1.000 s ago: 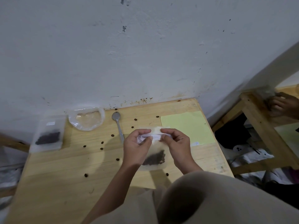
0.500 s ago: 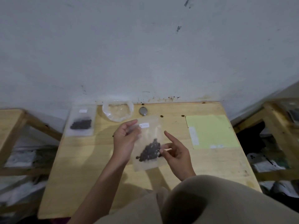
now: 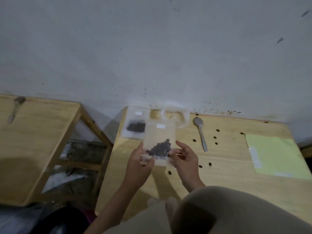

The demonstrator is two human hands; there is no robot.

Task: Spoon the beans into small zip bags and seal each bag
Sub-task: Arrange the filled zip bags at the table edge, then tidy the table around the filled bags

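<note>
Above the wooden table (image 3: pixel 228 186), left hand (image 3: pixel 138 163) and right hand (image 3: pixel 184 159) pinch the filled zip bag's (image 3: pixel 159 142) lower corners, likely to lay it beside the finished bag (image 3: pixel 135 124).

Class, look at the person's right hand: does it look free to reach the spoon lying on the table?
Probably yes. The spoon lies in the open beside the right hand with nothing between them, but that hand would first have to let go of the bag of beans.
</note>
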